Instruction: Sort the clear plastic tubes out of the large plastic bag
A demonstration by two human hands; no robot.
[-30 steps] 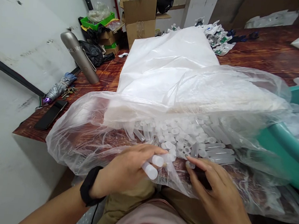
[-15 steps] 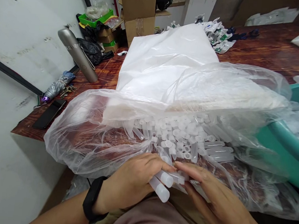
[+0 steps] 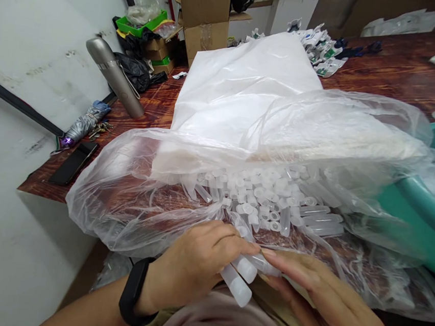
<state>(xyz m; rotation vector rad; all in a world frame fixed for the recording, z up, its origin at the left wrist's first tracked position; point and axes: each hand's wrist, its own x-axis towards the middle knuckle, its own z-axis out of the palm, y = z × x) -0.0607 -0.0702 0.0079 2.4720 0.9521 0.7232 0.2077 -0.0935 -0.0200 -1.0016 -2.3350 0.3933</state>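
Note:
My left hand, with a black band on its wrist, is closed around a few translucent plastic tubes. Two capped tubes stick out below its fingers, white ends toward me. Another clear tube lies between both hands, its far end hidden by my left fingers. My right hand has its fingers and thumb closed about that tube's near end. Just beyond my hands, a heap of small white caps and tubes lies in the mouth of a clear plastic bag.
A teal basin of translucent pieces stands at the right. A large white bag lies across the wooden table. On the left are a metal flask, a phone and keys. A cardboard box stands behind.
Threads showed on the middle tube's end before; now that end looks covered and sits between my right fingers. Both hands have shifted slightly right and down in view.

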